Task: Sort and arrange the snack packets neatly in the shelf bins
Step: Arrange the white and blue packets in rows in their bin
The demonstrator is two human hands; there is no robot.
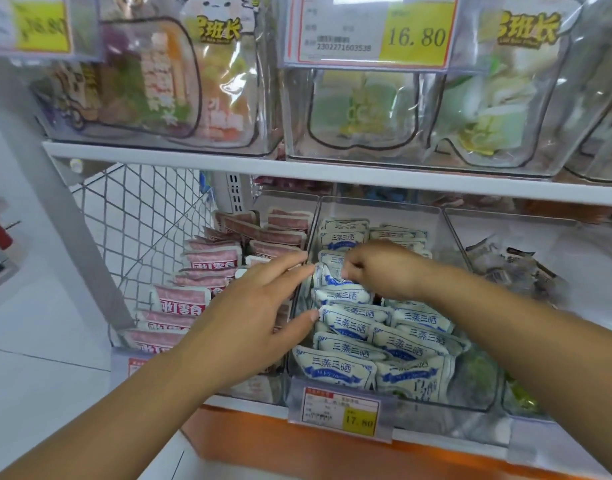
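A glossy, pillowy white-and-blue packet (327, 277) stands crumpled in the left row of the clear plastic middle bin (384, 209), its top pinched by the right hand (384, 268). Matching packets overlap in two rows around it. The left hand (256, 306) reaches over the bin's left wall with its fingers straight, holding nothing. Pink packets (193, 303) fill the neighbouring bin.

Three abreast on the lower shelf (453, 441).
I see packets (335, 370) in the middle bin (477, 382); left bin (287, 202) at its 9 o'clock, right bin (540, 237) at 3, upper-shelf bins (419, 161) at 12.
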